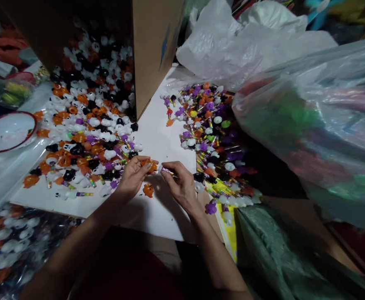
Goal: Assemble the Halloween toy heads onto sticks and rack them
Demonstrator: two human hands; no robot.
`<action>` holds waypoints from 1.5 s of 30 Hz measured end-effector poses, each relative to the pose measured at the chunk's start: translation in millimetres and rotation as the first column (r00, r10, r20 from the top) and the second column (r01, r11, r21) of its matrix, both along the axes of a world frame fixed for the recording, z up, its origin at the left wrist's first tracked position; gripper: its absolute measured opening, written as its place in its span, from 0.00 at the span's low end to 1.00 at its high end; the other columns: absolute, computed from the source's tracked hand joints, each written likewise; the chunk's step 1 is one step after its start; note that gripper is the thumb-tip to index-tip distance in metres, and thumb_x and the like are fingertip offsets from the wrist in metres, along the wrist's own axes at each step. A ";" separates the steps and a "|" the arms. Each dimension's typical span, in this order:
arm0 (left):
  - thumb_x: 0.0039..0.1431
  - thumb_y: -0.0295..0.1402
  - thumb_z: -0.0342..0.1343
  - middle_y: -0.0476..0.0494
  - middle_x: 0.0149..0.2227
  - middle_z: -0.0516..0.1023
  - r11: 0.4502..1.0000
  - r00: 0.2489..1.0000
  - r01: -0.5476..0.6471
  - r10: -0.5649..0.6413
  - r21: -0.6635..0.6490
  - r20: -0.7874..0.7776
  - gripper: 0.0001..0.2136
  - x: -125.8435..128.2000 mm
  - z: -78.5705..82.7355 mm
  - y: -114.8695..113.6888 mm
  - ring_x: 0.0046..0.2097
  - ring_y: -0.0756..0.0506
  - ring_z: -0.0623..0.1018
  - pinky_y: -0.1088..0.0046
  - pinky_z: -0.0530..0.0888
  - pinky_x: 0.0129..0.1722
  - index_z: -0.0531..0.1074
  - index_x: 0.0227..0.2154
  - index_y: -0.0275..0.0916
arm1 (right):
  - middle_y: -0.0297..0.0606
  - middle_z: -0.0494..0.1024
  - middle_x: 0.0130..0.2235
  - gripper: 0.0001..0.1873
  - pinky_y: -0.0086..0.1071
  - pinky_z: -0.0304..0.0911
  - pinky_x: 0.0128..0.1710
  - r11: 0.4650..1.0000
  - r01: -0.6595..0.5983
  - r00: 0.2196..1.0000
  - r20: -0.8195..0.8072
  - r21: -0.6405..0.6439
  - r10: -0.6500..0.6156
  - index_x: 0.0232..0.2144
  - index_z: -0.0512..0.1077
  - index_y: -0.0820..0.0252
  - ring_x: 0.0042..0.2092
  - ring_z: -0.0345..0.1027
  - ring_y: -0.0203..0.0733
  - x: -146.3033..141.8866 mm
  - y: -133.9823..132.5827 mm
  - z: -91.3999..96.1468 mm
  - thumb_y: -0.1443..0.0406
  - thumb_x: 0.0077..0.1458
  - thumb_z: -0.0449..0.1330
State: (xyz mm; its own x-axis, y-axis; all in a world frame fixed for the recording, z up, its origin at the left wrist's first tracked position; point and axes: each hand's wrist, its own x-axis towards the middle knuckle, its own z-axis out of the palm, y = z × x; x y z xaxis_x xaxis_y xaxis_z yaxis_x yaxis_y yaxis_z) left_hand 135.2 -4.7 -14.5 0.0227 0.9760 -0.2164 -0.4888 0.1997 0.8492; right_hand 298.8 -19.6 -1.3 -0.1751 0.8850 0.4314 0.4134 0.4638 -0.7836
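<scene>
Pinching a striped stick in the right hand; the left hand grips an orange plastic piece above the white surface. Its print is too small to read.

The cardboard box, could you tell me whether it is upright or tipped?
Tipped on its side: the box opens toward the white board, ghost-shaped pieces spilling out.
</scene>
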 end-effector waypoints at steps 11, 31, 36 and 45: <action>0.49 0.38 0.65 0.49 0.25 0.74 0.984 0.923 0.174 -0.172 -0.024 -0.344 0.12 -17.7 6.8 -9.2 0.24 0.52 0.72 0.78 0.69 0.24 0.76 0.33 0.36 | 0.39 0.77 0.39 0.08 0.34 0.67 0.42 0.995 -0.100 0.995 0.007 0.005 0.100 0.42 0.72 0.58 0.41 0.71 0.40 9.3 -3.2 8.1 0.65 0.62 0.56; 0.53 0.47 0.60 0.46 0.28 0.70 0.975 0.988 -0.054 0.020 -0.216 -0.155 0.16 -13.1 -13.1 5.6 0.28 0.51 0.69 0.75 0.68 0.27 0.72 0.30 0.36 | 0.36 0.74 0.30 0.14 0.32 0.66 0.30 0.968 0.039 0.958 -0.266 -0.249 -0.107 0.38 0.72 0.57 0.29 0.69 0.38 10.3 -29.6 20.2 0.53 0.60 0.57; 0.55 0.36 0.60 0.44 0.33 0.72 0.971 0.994 0.034 -0.009 -0.236 0.106 0.09 -2.7 -8.8 -3.0 0.33 0.49 0.71 0.76 0.69 0.28 0.74 0.34 0.37 | 0.44 0.76 0.40 0.12 0.36 0.68 0.41 1.000 -0.011 0.970 0.241 -0.021 0.016 0.48 0.70 0.57 0.41 0.71 0.43 6.9 -21.2 2.7 0.64 0.65 0.52; 0.60 0.44 0.54 0.44 0.33 0.72 0.993 0.921 0.020 0.026 0.114 -0.389 0.14 10.7 -18.4 -26.0 0.33 0.48 0.71 0.71 0.70 0.33 0.73 0.40 0.39 | 0.42 0.76 0.36 0.11 0.35 0.68 0.38 0.972 -0.024 1.000 0.013 -0.232 0.028 0.41 0.73 0.59 0.37 0.70 0.42 -1.2 -21.0 -3.9 0.60 0.62 0.55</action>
State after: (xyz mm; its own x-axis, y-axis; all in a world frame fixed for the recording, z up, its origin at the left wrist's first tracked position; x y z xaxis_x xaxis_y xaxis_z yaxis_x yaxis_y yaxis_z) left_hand 145.9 -30.7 -32.9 -0.0438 0.9945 -0.0950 -0.1160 0.0894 0.9892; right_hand 297.6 -40.5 -5.3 -0.2046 0.9555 0.2123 0.4168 0.2813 -0.8644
